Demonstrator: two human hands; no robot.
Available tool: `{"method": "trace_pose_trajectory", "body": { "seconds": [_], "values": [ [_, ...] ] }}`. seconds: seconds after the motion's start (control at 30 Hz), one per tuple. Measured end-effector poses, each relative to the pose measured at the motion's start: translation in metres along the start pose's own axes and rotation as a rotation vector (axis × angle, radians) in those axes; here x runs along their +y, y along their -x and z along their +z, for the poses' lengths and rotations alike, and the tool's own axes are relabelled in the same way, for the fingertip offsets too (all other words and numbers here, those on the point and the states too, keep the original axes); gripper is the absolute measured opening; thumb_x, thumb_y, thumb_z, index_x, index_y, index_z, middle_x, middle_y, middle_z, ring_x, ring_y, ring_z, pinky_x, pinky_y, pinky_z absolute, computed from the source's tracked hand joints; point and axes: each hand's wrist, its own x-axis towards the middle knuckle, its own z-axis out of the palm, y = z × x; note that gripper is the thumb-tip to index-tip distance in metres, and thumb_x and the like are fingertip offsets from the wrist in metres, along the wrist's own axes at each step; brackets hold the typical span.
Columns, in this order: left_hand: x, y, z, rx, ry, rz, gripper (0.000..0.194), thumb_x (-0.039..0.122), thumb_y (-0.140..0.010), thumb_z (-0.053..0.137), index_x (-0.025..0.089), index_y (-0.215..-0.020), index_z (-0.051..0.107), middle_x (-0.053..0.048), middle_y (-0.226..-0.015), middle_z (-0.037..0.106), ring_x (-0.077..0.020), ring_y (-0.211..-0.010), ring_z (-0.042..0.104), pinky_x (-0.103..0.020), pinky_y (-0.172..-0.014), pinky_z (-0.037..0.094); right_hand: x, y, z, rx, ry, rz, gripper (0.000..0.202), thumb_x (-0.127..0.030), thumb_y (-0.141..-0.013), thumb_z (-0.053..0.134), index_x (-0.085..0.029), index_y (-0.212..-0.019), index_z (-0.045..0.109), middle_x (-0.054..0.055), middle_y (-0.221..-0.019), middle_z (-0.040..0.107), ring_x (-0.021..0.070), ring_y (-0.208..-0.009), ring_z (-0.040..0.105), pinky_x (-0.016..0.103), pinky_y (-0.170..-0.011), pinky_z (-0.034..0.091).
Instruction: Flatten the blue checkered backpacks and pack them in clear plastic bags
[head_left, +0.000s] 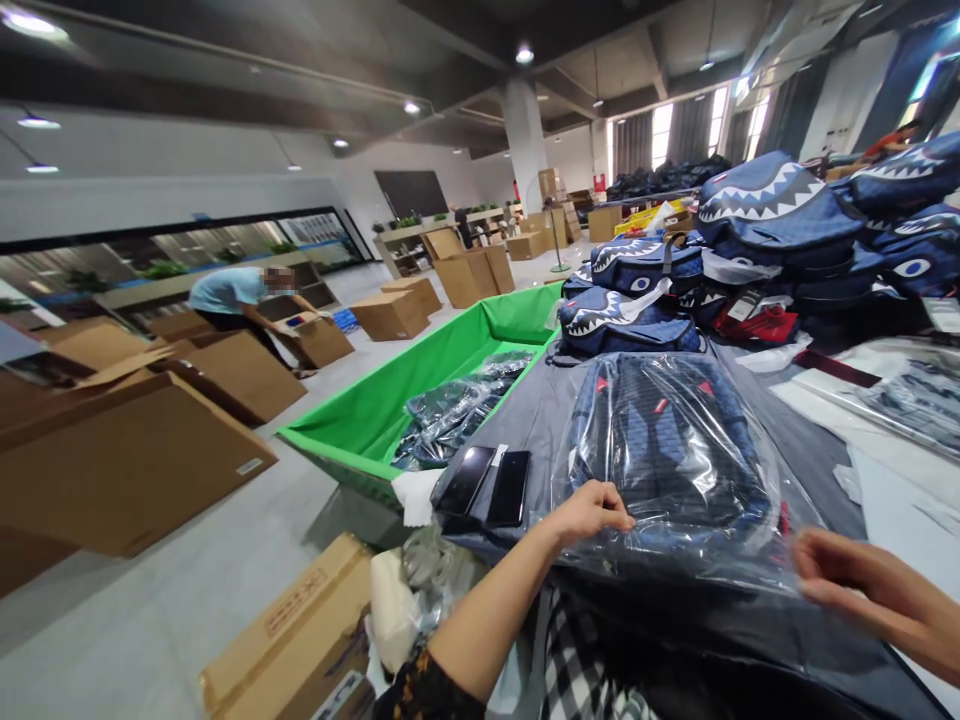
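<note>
A dark blue backpack in a clear plastic bag (667,450) lies on the grey table (540,400) in front of me. My left hand (592,510) rests on the near left edge of the plastic, fingers curled onto it. My right hand (847,575) pinches the near right edge of the same plastic. Two black phones (491,482) lie side by side on the table just left of the bag. Behind the bag, unwrapped blue shark-mouth backpacks (765,210) are piled high.
A green bin (375,410) with several bagged backpacks stands left of the table. Cardboard boxes (127,460) cover the floor at left; one box (300,630) sits near my left arm. A person (240,295) bends over boxes far left. White sheets (900,480) lie on the right.
</note>
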Motion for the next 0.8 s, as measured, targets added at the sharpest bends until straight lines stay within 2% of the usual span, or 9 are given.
{"method": "trace_pose_trajectory", "body": {
  "seconds": [0.03,0.1,0.2,0.27,0.37,0.47,0.57,0.67,0.8],
  "values": [
    [0.0,0.0,0.0,-0.005,0.002,0.003,0.017,0.03,-0.064,0.076,0.017,-0.057,0.069,0.001,-0.066,0.059,-0.0135,-0.071,0.052,-0.026,-0.065,0.036,-0.017,-0.021,0.001,-0.18,-0.005,-0.09,0.051,-0.073,-0.092,0.044,-0.025,-0.076,0.054,0.004,-0.072,0.056,0.0184,-0.062,0.05,0.032,-0.058,0.043],
    [-0.001,-0.001,0.0,-0.012,0.004,0.007,0.018,0.031,-0.065,0.076,0.017,-0.057,0.069,0.001,-0.065,0.059,-0.0134,-0.07,0.051,-0.027,-0.064,0.036,-0.048,-0.062,0.004,-0.374,0.155,-0.219,0.033,-0.055,-0.094,0.049,-0.025,-0.08,0.052,0.0,-0.07,0.054,0.0174,-0.063,0.049,0.03,-0.06,0.036],
    [-0.003,-0.003,-0.001,-0.017,-0.004,0.012,0.019,0.033,-0.065,0.076,0.016,-0.058,0.068,0.002,-0.065,0.057,-0.0127,-0.068,0.048,-0.027,-0.063,0.034,-0.068,-0.108,0.007,-0.396,0.467,-0.22,0.013,-0.035,-0.083,0.059,-0.025,-0.08,0.052,-0.002,-0.068,0.057,0.0182,-0.065,0.054,0.029,-0.061,0.03],
    [-0.005,-0.004,-0.001,-0.022,-0.016,0.017,0.02,0.033,-0.065,0.077,0.016,-0.058,0.068,0.002,-0.065,0.055,-0.0125,-0.068,0.047,-0.027,-0.063,0.033,-0.063,-0.123,0.002,-0.373,0.551,-0.123,0.022,-0.037,-0.076,0.068,-0.025,-0.081,0.051,-0.001,-0.072,0.061,0.0197,-0.067,0.058,0.028,-0.06,0.03],
    [-0.01,-0.005,-0.002,-0.029,-0.034,0.026,0.021,0.034,-0.067,0.077,0.016,-0.059,0.068,0.002,-0.066,0.055,-0.0125,-0.068,0.046,-0.026,-0.063,0.033,-0.046,-0.122,-0.015,-0.198,0.6,0.031,0.035,-0.042,-0.069,0.076,-0.025,-0.082,0.048,0.001,-0.078,0.065,0.021,-0.069,0.059,0.028,-0.058,0.03],
    [-0.013,-0.006,-0.003,-0.033,-0.063,0.039,0.019,0.032,-0.069,0.077,0.016,-0.061,0.069,0.002,-0.069,0.055,-0.0122,-0.069,0.048,-0.026,-0.063,0.034,-0.04,-0.102,-0.021,-0.026,0.534,0.072,0.03,-0.047,-0.078,0.065,-0.024,-0.077,0.046,0.001,-0.07,0.06,0.019,-0.064,0.054,0.029,-0.058,0.03],
    [-0.013,-0.007,-0.003,-0.043,-0.12,0.058,0.018,0.028,-0.074,0.076,0.016,-0.063,0.07,0.002,-0.07,0.056,-0.0124,-0.07,0.05,-0.025,-0.066,0.037,-0.047,-0.086,-0.001,-0.122,0.371,-0.027,0.03,-0.051,-0.085,0.057,-0.024,-0.076,0.048,0.0,-0.068,0.057,0.0172,-0.064,0.051,0.028,-0.06,0.032],
    [-0.007,-0.002,-0.003,-0.034,-0.208,0.084,0.016,0.024,-0.078,0.077,0.017,-0.066,0.071,0.001,-0.075,0.059,-0.0151,-0.08,0.055,-0.027,-0.079,0.042,-0.051,-0.087,0.027,-0.21,0.407,-0.011,0.034,-0.053,-0.08,0.063,-0.023,-0.075,0.047,-0.001,-0.071,0.06,0.018,-0.066,0.053,0.029,-0.06,0.028],
    [0.005,0.024,-0.006,0.048,-0.493,0.285,0.017,0.032,-0.08,0.085,0.021,-0.085,0.073,-0.005,-0.126,0.064,-0.0252,-0.126,0.051,-0.042,-0.112,0.031,-0.041,-0.101,0.038,-0.275,0.431,-0.01,0.042,-0.059,-0.075,0.069,-0.024,-0.074,0.046,-0.001,-0.071,0.061,0.0202,-0.067,0.055,0.029,-0.059,0.024]
  ]
}}
